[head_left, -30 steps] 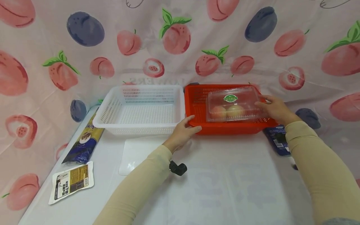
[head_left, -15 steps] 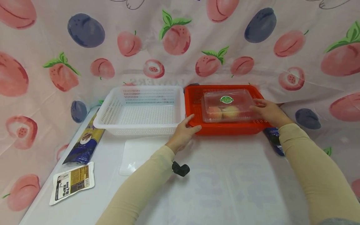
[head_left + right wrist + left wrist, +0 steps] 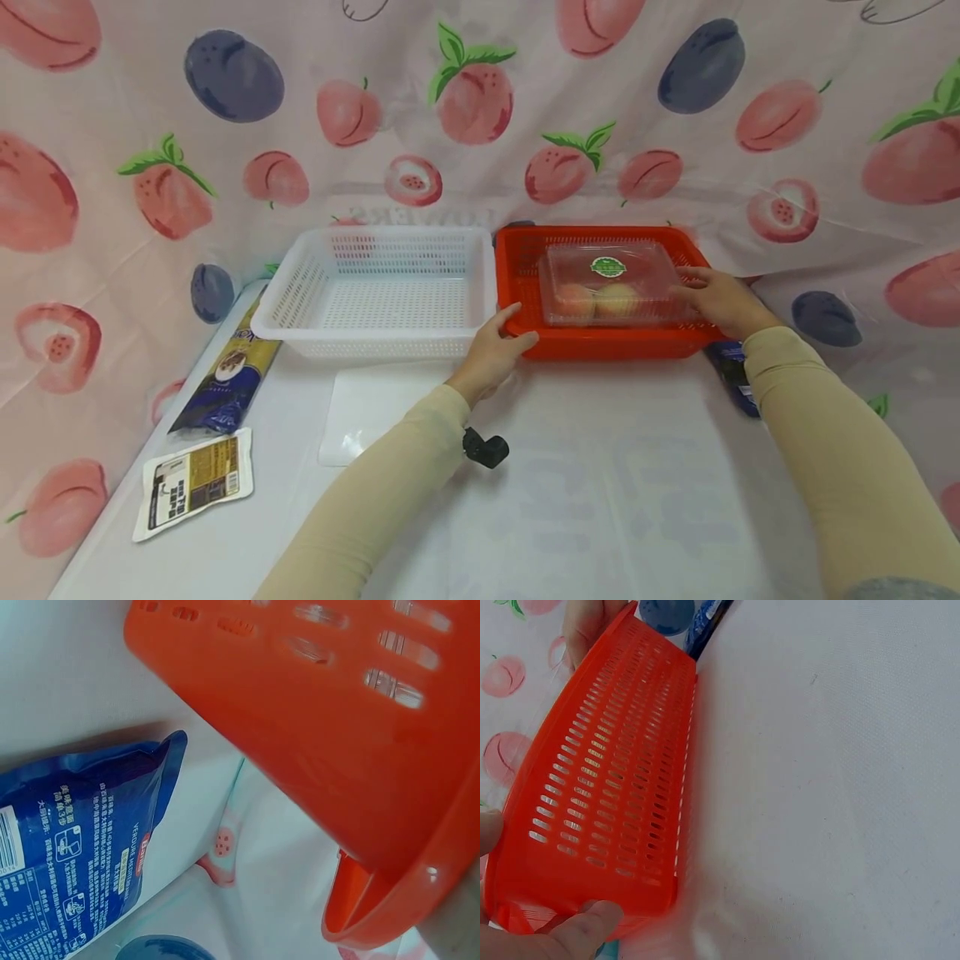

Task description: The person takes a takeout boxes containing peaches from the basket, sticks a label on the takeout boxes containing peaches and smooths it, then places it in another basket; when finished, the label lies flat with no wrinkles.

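A clear plastic fruit box (image 3: 615, 283) with a green label lies in the red basket (image 3: 600, 343). Two round fruits, one pinkish and one pale yellow, show through its wall. My right hand (image 3: 723, 302) holds the box at its right end, its wrist over the basket's rim. My left hand (image 3: 491, 354) grips the basket's front left corner, and in the left wrist view the thumb (image 3: 592, 922) lies against the outside of the red wall. The right wrist view is mostly filled by the basket's outer side (image 3: 300, 712); the fingers are hidden there.
A white basket (image 3: 375, 335) stands directly left of the red one. At the left lie a blue and gold packet (image 3: 225, 371) and a white and brown pouch (image 3: 197, 485). A blue pouch (image 3: 82, 840) lies right of the red basket. A white sheet (image 3: 375, 408) is in front.
The clear fruit box has shifted slightly left and down into the red basket, my right hand moving with it. My left hand has stayed at the basket's corner.
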{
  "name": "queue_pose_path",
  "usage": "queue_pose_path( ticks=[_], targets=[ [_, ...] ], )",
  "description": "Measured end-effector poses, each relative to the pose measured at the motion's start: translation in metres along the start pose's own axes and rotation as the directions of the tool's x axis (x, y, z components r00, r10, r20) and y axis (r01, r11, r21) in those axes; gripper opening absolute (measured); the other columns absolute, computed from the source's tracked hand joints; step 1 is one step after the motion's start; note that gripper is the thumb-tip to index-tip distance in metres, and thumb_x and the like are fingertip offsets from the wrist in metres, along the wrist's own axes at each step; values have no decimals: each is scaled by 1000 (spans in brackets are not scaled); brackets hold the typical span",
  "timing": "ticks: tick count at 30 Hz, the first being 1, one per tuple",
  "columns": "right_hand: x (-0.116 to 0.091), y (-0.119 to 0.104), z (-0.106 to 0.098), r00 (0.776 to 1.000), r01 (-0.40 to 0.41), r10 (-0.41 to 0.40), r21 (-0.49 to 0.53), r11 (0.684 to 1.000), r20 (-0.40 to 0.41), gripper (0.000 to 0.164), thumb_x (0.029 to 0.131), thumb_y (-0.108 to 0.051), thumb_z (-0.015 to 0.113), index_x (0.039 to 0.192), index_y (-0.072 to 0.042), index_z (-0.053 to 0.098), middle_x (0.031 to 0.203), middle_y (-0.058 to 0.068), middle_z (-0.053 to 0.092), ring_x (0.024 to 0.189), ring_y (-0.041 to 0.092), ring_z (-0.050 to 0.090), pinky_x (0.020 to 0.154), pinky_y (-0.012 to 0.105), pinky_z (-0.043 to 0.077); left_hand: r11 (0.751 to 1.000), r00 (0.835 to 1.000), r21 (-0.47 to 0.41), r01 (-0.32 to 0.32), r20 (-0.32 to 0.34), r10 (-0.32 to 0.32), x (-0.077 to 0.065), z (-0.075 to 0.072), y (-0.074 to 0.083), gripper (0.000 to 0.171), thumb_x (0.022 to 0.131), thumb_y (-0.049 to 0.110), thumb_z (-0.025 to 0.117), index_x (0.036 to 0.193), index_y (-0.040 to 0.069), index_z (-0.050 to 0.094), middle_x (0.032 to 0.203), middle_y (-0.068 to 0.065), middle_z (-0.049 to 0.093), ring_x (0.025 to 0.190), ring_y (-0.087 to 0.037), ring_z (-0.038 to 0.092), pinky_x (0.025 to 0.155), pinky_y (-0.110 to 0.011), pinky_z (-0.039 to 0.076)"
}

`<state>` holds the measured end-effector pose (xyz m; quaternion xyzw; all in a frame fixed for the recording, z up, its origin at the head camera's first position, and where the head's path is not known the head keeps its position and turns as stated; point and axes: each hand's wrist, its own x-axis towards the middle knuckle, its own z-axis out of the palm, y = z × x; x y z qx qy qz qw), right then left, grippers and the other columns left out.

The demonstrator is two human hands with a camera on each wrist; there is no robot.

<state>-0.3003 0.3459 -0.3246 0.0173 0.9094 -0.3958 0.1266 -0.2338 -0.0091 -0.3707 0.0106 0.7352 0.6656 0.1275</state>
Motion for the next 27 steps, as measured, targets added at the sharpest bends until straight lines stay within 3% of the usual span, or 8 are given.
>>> queue_pose_path(
  ticks=[8, 12, 22, 27],
  targets=[
    [-3, -3, 1, 1000, -28, 29, -32, 999, 7, 85, 101, -52, 53, 160, -6, 14, 148, 32, 33, 122, 44, 41, 106, 57, 40, 1000, 1000, -3, 6, 1, -6, 0, 1, 0, 65, 98, 22, 66, 156, 25, 37, 156, -11, 38, 123, -26, 51, 102, -40, 48],
    [-4, -3, 1, 999, -38, 38, -100, 994, -4, 88, 99, -57, 51, 160, -6, 15, 148, 32, 33, 123, 47, 38, 107, 62, 36, 1000, 1000, -6, -4, 8, 4, 0, 1, -2, 65, 98, 22, 66, 156, 23, 37, 154, -11, 40, 121, -26, 51, 103, -41, 47],
    [-5, -3, 3, 1000, -16, 13, -143, 990, -23, 92, 97, -61, 51, 159, -3, 16, 150, 36, 30, 128, 50, 36, 106, 64, 36, 999, 998, -33, -43, 42, 45, -4, -4, -12, 65, 98, 18, 64, 157, 20, 36, 154, -14, 39, 135, -28, 48, 103, -42, 46],
    [-11, -9, -1, 998, 32, -41, -143, 989, -56, 97, 94, -66, 51, 159, -2, 17, 154, 35, 26, 137, 52, 29, 110, 65, 27, 998, 996, 51, -37, 89, 32, -15, -17, -10, 64, 98, 22, 64, 156, 19, 37, 147, -13, 48, 129, -28, 51, 101, -42, 49]
  ],
)
